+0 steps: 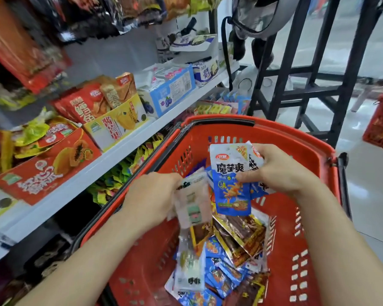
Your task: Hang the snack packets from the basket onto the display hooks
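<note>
Blue packets pinched in the right hand, pale packets gripped by the left hand; better to square their hang-holes before hooking.

Red basket holds heap of loose snack packets; white shelf at left carries opened snack boxes.

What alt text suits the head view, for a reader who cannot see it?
Two hands hold snack packets above a red basket: the right hand grips blue packets, the left hand a pale packet. Stocked shelves stand on the left.
</note>
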Motion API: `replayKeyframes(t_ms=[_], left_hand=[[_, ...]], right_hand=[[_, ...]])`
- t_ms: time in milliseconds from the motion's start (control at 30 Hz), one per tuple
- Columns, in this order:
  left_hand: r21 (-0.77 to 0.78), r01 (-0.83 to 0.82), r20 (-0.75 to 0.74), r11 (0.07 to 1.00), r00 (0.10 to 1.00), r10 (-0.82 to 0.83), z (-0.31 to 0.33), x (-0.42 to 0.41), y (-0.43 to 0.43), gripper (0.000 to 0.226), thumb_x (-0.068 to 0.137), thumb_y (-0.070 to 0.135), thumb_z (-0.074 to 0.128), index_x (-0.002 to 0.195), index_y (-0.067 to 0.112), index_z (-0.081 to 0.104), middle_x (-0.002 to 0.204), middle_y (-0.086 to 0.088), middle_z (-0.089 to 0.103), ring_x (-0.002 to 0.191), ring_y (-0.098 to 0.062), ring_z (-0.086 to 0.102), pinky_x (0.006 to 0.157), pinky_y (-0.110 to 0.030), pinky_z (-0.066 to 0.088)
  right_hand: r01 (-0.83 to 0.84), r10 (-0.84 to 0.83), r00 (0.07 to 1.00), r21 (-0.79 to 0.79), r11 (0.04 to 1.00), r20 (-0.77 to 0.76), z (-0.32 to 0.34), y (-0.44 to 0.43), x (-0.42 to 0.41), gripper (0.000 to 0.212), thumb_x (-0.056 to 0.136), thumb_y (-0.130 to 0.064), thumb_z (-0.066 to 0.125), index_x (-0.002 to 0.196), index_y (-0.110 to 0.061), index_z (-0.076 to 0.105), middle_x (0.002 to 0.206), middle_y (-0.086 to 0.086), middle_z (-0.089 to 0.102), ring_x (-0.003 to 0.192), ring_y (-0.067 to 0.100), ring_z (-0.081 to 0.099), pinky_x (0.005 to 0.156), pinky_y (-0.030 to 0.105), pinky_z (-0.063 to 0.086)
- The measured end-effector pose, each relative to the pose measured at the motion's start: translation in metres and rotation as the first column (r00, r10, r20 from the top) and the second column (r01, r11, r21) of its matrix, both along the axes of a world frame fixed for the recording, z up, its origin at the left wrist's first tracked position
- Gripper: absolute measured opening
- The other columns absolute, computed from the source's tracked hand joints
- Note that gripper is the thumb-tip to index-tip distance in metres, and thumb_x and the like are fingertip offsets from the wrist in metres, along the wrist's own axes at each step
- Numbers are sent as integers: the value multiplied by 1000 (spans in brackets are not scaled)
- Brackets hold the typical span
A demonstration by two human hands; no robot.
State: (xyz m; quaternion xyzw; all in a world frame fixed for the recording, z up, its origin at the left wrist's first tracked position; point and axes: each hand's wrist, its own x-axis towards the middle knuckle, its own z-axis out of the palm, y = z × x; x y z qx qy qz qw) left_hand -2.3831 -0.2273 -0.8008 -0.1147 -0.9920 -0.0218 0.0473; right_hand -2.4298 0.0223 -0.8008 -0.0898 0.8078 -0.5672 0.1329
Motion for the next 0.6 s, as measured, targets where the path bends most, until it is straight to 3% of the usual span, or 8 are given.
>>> replayKeyframes(t_ms=[133, 233, 367, 433, 500, 600], left_hand=[[383, 9, -64, 924, 998, 17, 17, 4, -12, 16, 97, 21, 54, 93, 26, 69, 66, 9, 63, 71, -13, 60, 77, -36, 48], [564, -23, -57, 826, 996, 67, 23, 3, -16, 17, 94, 16, 58, 92, 24, 73, 82, 13, 68, 88, -11, 61, 81, -29, 46], [635, -45, -71, 771, 991, 116, 25, 2, -25, 18, 93, 17, 60, 80, 28, 68, 73, 16, 65, 79, 0, 58, 71, -13, 39], [638, -24, -101, 770, 988, 114, 26, 1, -30, 19, 94, 16, 59, 77, 22, 65, 63, 12, 61, 68, 0, 55, 61, -11, 36], [631, 4, -120, 776, 988, 92, 28, 1, -31, 18, 95, 15, 57, 78, 17, 64, 59, 3, 58, 59, -4, 52, 56, -12, 34], [637, 71, -135, 767, 991, 20, 38, -2, -25, 21, 97, 17, 53, 79, 14, 62, 54, -4, 56, 54, -7, 50, 52, -10, 32]], right_hand=[[-127, 130, 991, -125, 984, 20, 10, -2, 7, 36, 74, 6, 75, 106, -10, 66, 96, 8, 76, 90, 26, 73, 81, 40, 58], [-196, 202, 979, -188, 962, 15, 20, 4, 12, 39, 67, 4, 75, 103, -8, 67, 97, 12, 75, 87, 27, 73, 75, 36, 60], [-203, 209, 978, -349, 915, -20, 31, 27, 20, 43, 55, -8, 86, 95, -18, 74, 99, 17, 74, 86, 28, 73, 67, 31, 59], [-203, 204, 978, -425, 882, -43, 32, 36, 19, 69, 40, -24, 98, 103, -14, 72, 103, 20, 72, 92, 33, 72, 70, 35, 59], [-238, 234, 970, -389, 890, -59, 32, 30, 16, 79, 37, -29, 98, 109, -13, 70, 106, 21, 71, 96, 38, 70, 77, 44, 58], [-337, 339, 940, -251, 907, -37, 32, -7, 12, 53, 56, -12, 89, 106, -17, 71, 105, 14, 73, 97, 32, 71, 81, 38, 58]])
